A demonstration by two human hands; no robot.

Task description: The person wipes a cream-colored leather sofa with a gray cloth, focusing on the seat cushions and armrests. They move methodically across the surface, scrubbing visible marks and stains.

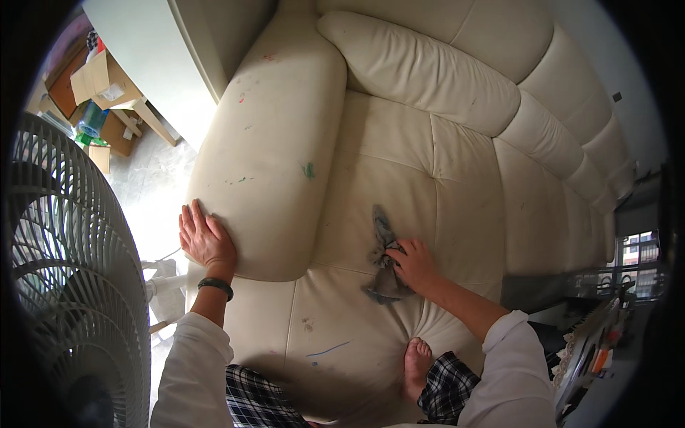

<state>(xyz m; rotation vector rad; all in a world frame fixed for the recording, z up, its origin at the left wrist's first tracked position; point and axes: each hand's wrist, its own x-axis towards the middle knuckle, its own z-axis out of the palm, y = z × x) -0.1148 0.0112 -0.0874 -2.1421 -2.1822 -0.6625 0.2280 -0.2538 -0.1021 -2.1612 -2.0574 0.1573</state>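
My left hand, with a dark bangle at the wrist, rests with its fingers spread on the outer edge of the cream leather sofa armrest. My right hand holds a crumpled grey cloth against the sofa seat. Green marks and red marks show on the armrest. Nearer my body, a blue line and a brown smudge mark the seat. My bare foot presses on the seat, just below the cloth.
A large fan stands at the left, close to my left arm. Behind it are cardboard boxes and a white panel. A long cushion lies along the sofa back. At the lower right is a table with several items.
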